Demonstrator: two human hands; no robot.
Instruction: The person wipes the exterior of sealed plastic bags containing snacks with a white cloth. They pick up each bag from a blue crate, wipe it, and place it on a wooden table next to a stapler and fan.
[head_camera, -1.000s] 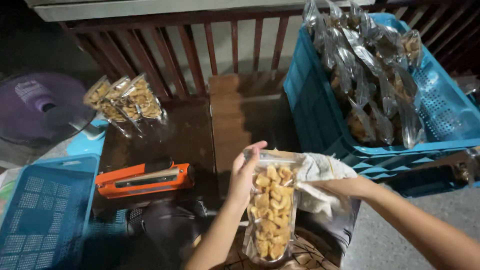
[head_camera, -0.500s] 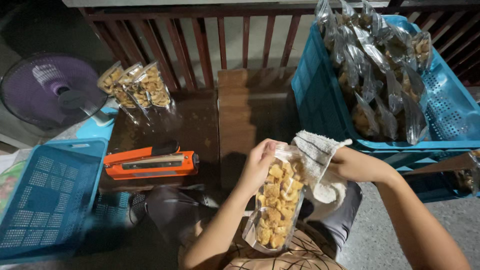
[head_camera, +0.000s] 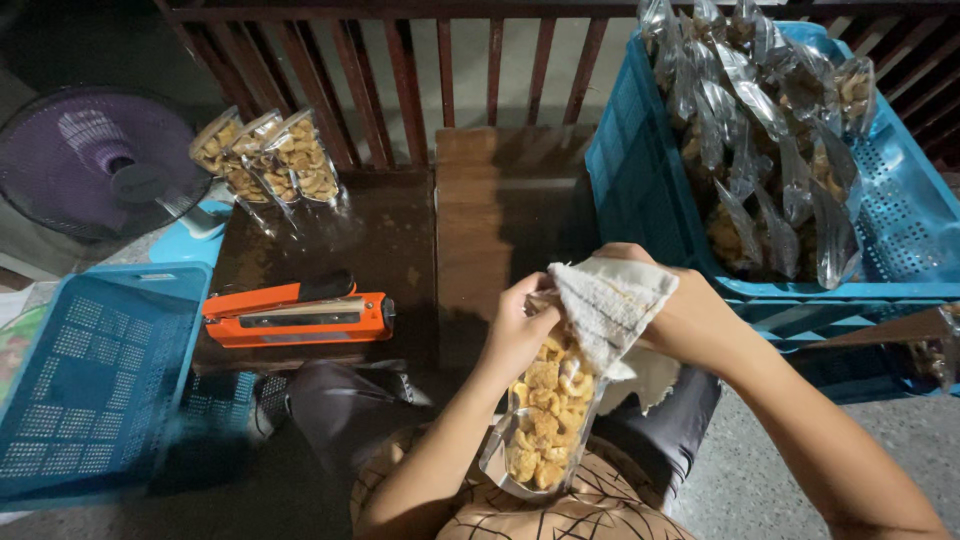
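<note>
My left hand grips the top of a clear plastic bag of golden fried snack pieces, which hangs upright over my lap. My right hand holds a white cloth pressed against the bag's open top. The cloth covers the bag's mouth, so the opening is hidden.
An orange heat sealer lies on the dark wooden table. Three filled snack bags lean against the wooden railing. A blue crate at right holds several filled bags. Another blue basket sits at left, with a purple fan behind it.
My right hand brought the cloth up from beside the bag onto its top. The bag dropped slightly lower over my lap, still held by my left hand.
</note>
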